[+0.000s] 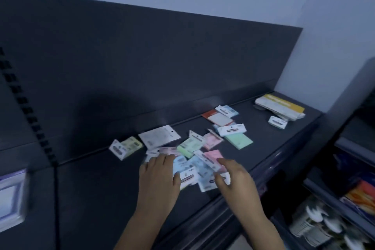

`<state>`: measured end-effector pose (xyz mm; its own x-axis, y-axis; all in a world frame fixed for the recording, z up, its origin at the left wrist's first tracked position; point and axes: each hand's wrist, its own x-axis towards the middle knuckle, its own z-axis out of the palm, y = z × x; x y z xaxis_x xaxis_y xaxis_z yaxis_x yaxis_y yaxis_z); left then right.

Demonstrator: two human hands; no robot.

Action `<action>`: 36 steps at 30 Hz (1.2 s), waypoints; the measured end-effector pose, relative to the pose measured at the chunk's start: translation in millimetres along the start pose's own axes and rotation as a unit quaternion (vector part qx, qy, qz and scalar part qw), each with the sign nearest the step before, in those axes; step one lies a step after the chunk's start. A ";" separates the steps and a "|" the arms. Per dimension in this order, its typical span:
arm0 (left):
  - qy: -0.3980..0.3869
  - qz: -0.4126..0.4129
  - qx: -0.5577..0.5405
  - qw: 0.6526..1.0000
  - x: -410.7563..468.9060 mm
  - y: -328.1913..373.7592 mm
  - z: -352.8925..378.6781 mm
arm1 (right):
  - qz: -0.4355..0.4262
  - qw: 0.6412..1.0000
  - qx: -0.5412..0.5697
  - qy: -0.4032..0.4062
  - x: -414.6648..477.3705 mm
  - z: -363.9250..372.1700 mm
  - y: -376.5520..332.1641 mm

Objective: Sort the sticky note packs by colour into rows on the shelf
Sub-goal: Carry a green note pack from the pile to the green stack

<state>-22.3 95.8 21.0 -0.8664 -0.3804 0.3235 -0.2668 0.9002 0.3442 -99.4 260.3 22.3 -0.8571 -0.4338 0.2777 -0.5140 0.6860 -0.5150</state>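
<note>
packs: sticky note packs [190, 148] in a mixed heap mid shelf [91, 189], nr front edge | L: left hand [158, 176] flat on heap's left side, fingers straight, gripping nothing | R: right hand [235, 178] fingers spread on pink/blue packs, no grip afaict, blurry tho | strays: yellow pack [126, 148] left, green pack [239, 140] far right

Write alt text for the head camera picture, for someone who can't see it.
A person's left grip and right grip rest on a jumbled pile of sticky note packs in pink, green and blue on a dark shelf. More packs lie scattered to either side; the picture is blurred.
</note>
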 end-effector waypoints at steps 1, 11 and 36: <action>-0.004 0.007 -0.004 1.000 9.6 16.1 7.0 | 0.012 1.000 -0.005 0.004 3.0 -11.4 19.8; -0.030 -0.010 -0.021 0.999 61.9 67.9 63.0 | 0.051 0.999 -0.021 0.001 36.3 -39.4 111.4; -0.098 -0.248 0.062 0.962 137.2 59.1 116.8 | 0.101 0.971 -0.177 -0.127 169.3 1.2 175.1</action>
<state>-206.2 121.6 -17.3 -0.6789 -0.7336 -0.0298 -0.7059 0.6410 0.3014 -334.5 306.3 -21.8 -0.9287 -0.3694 -0.0318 -0.3546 0.9100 -0.2150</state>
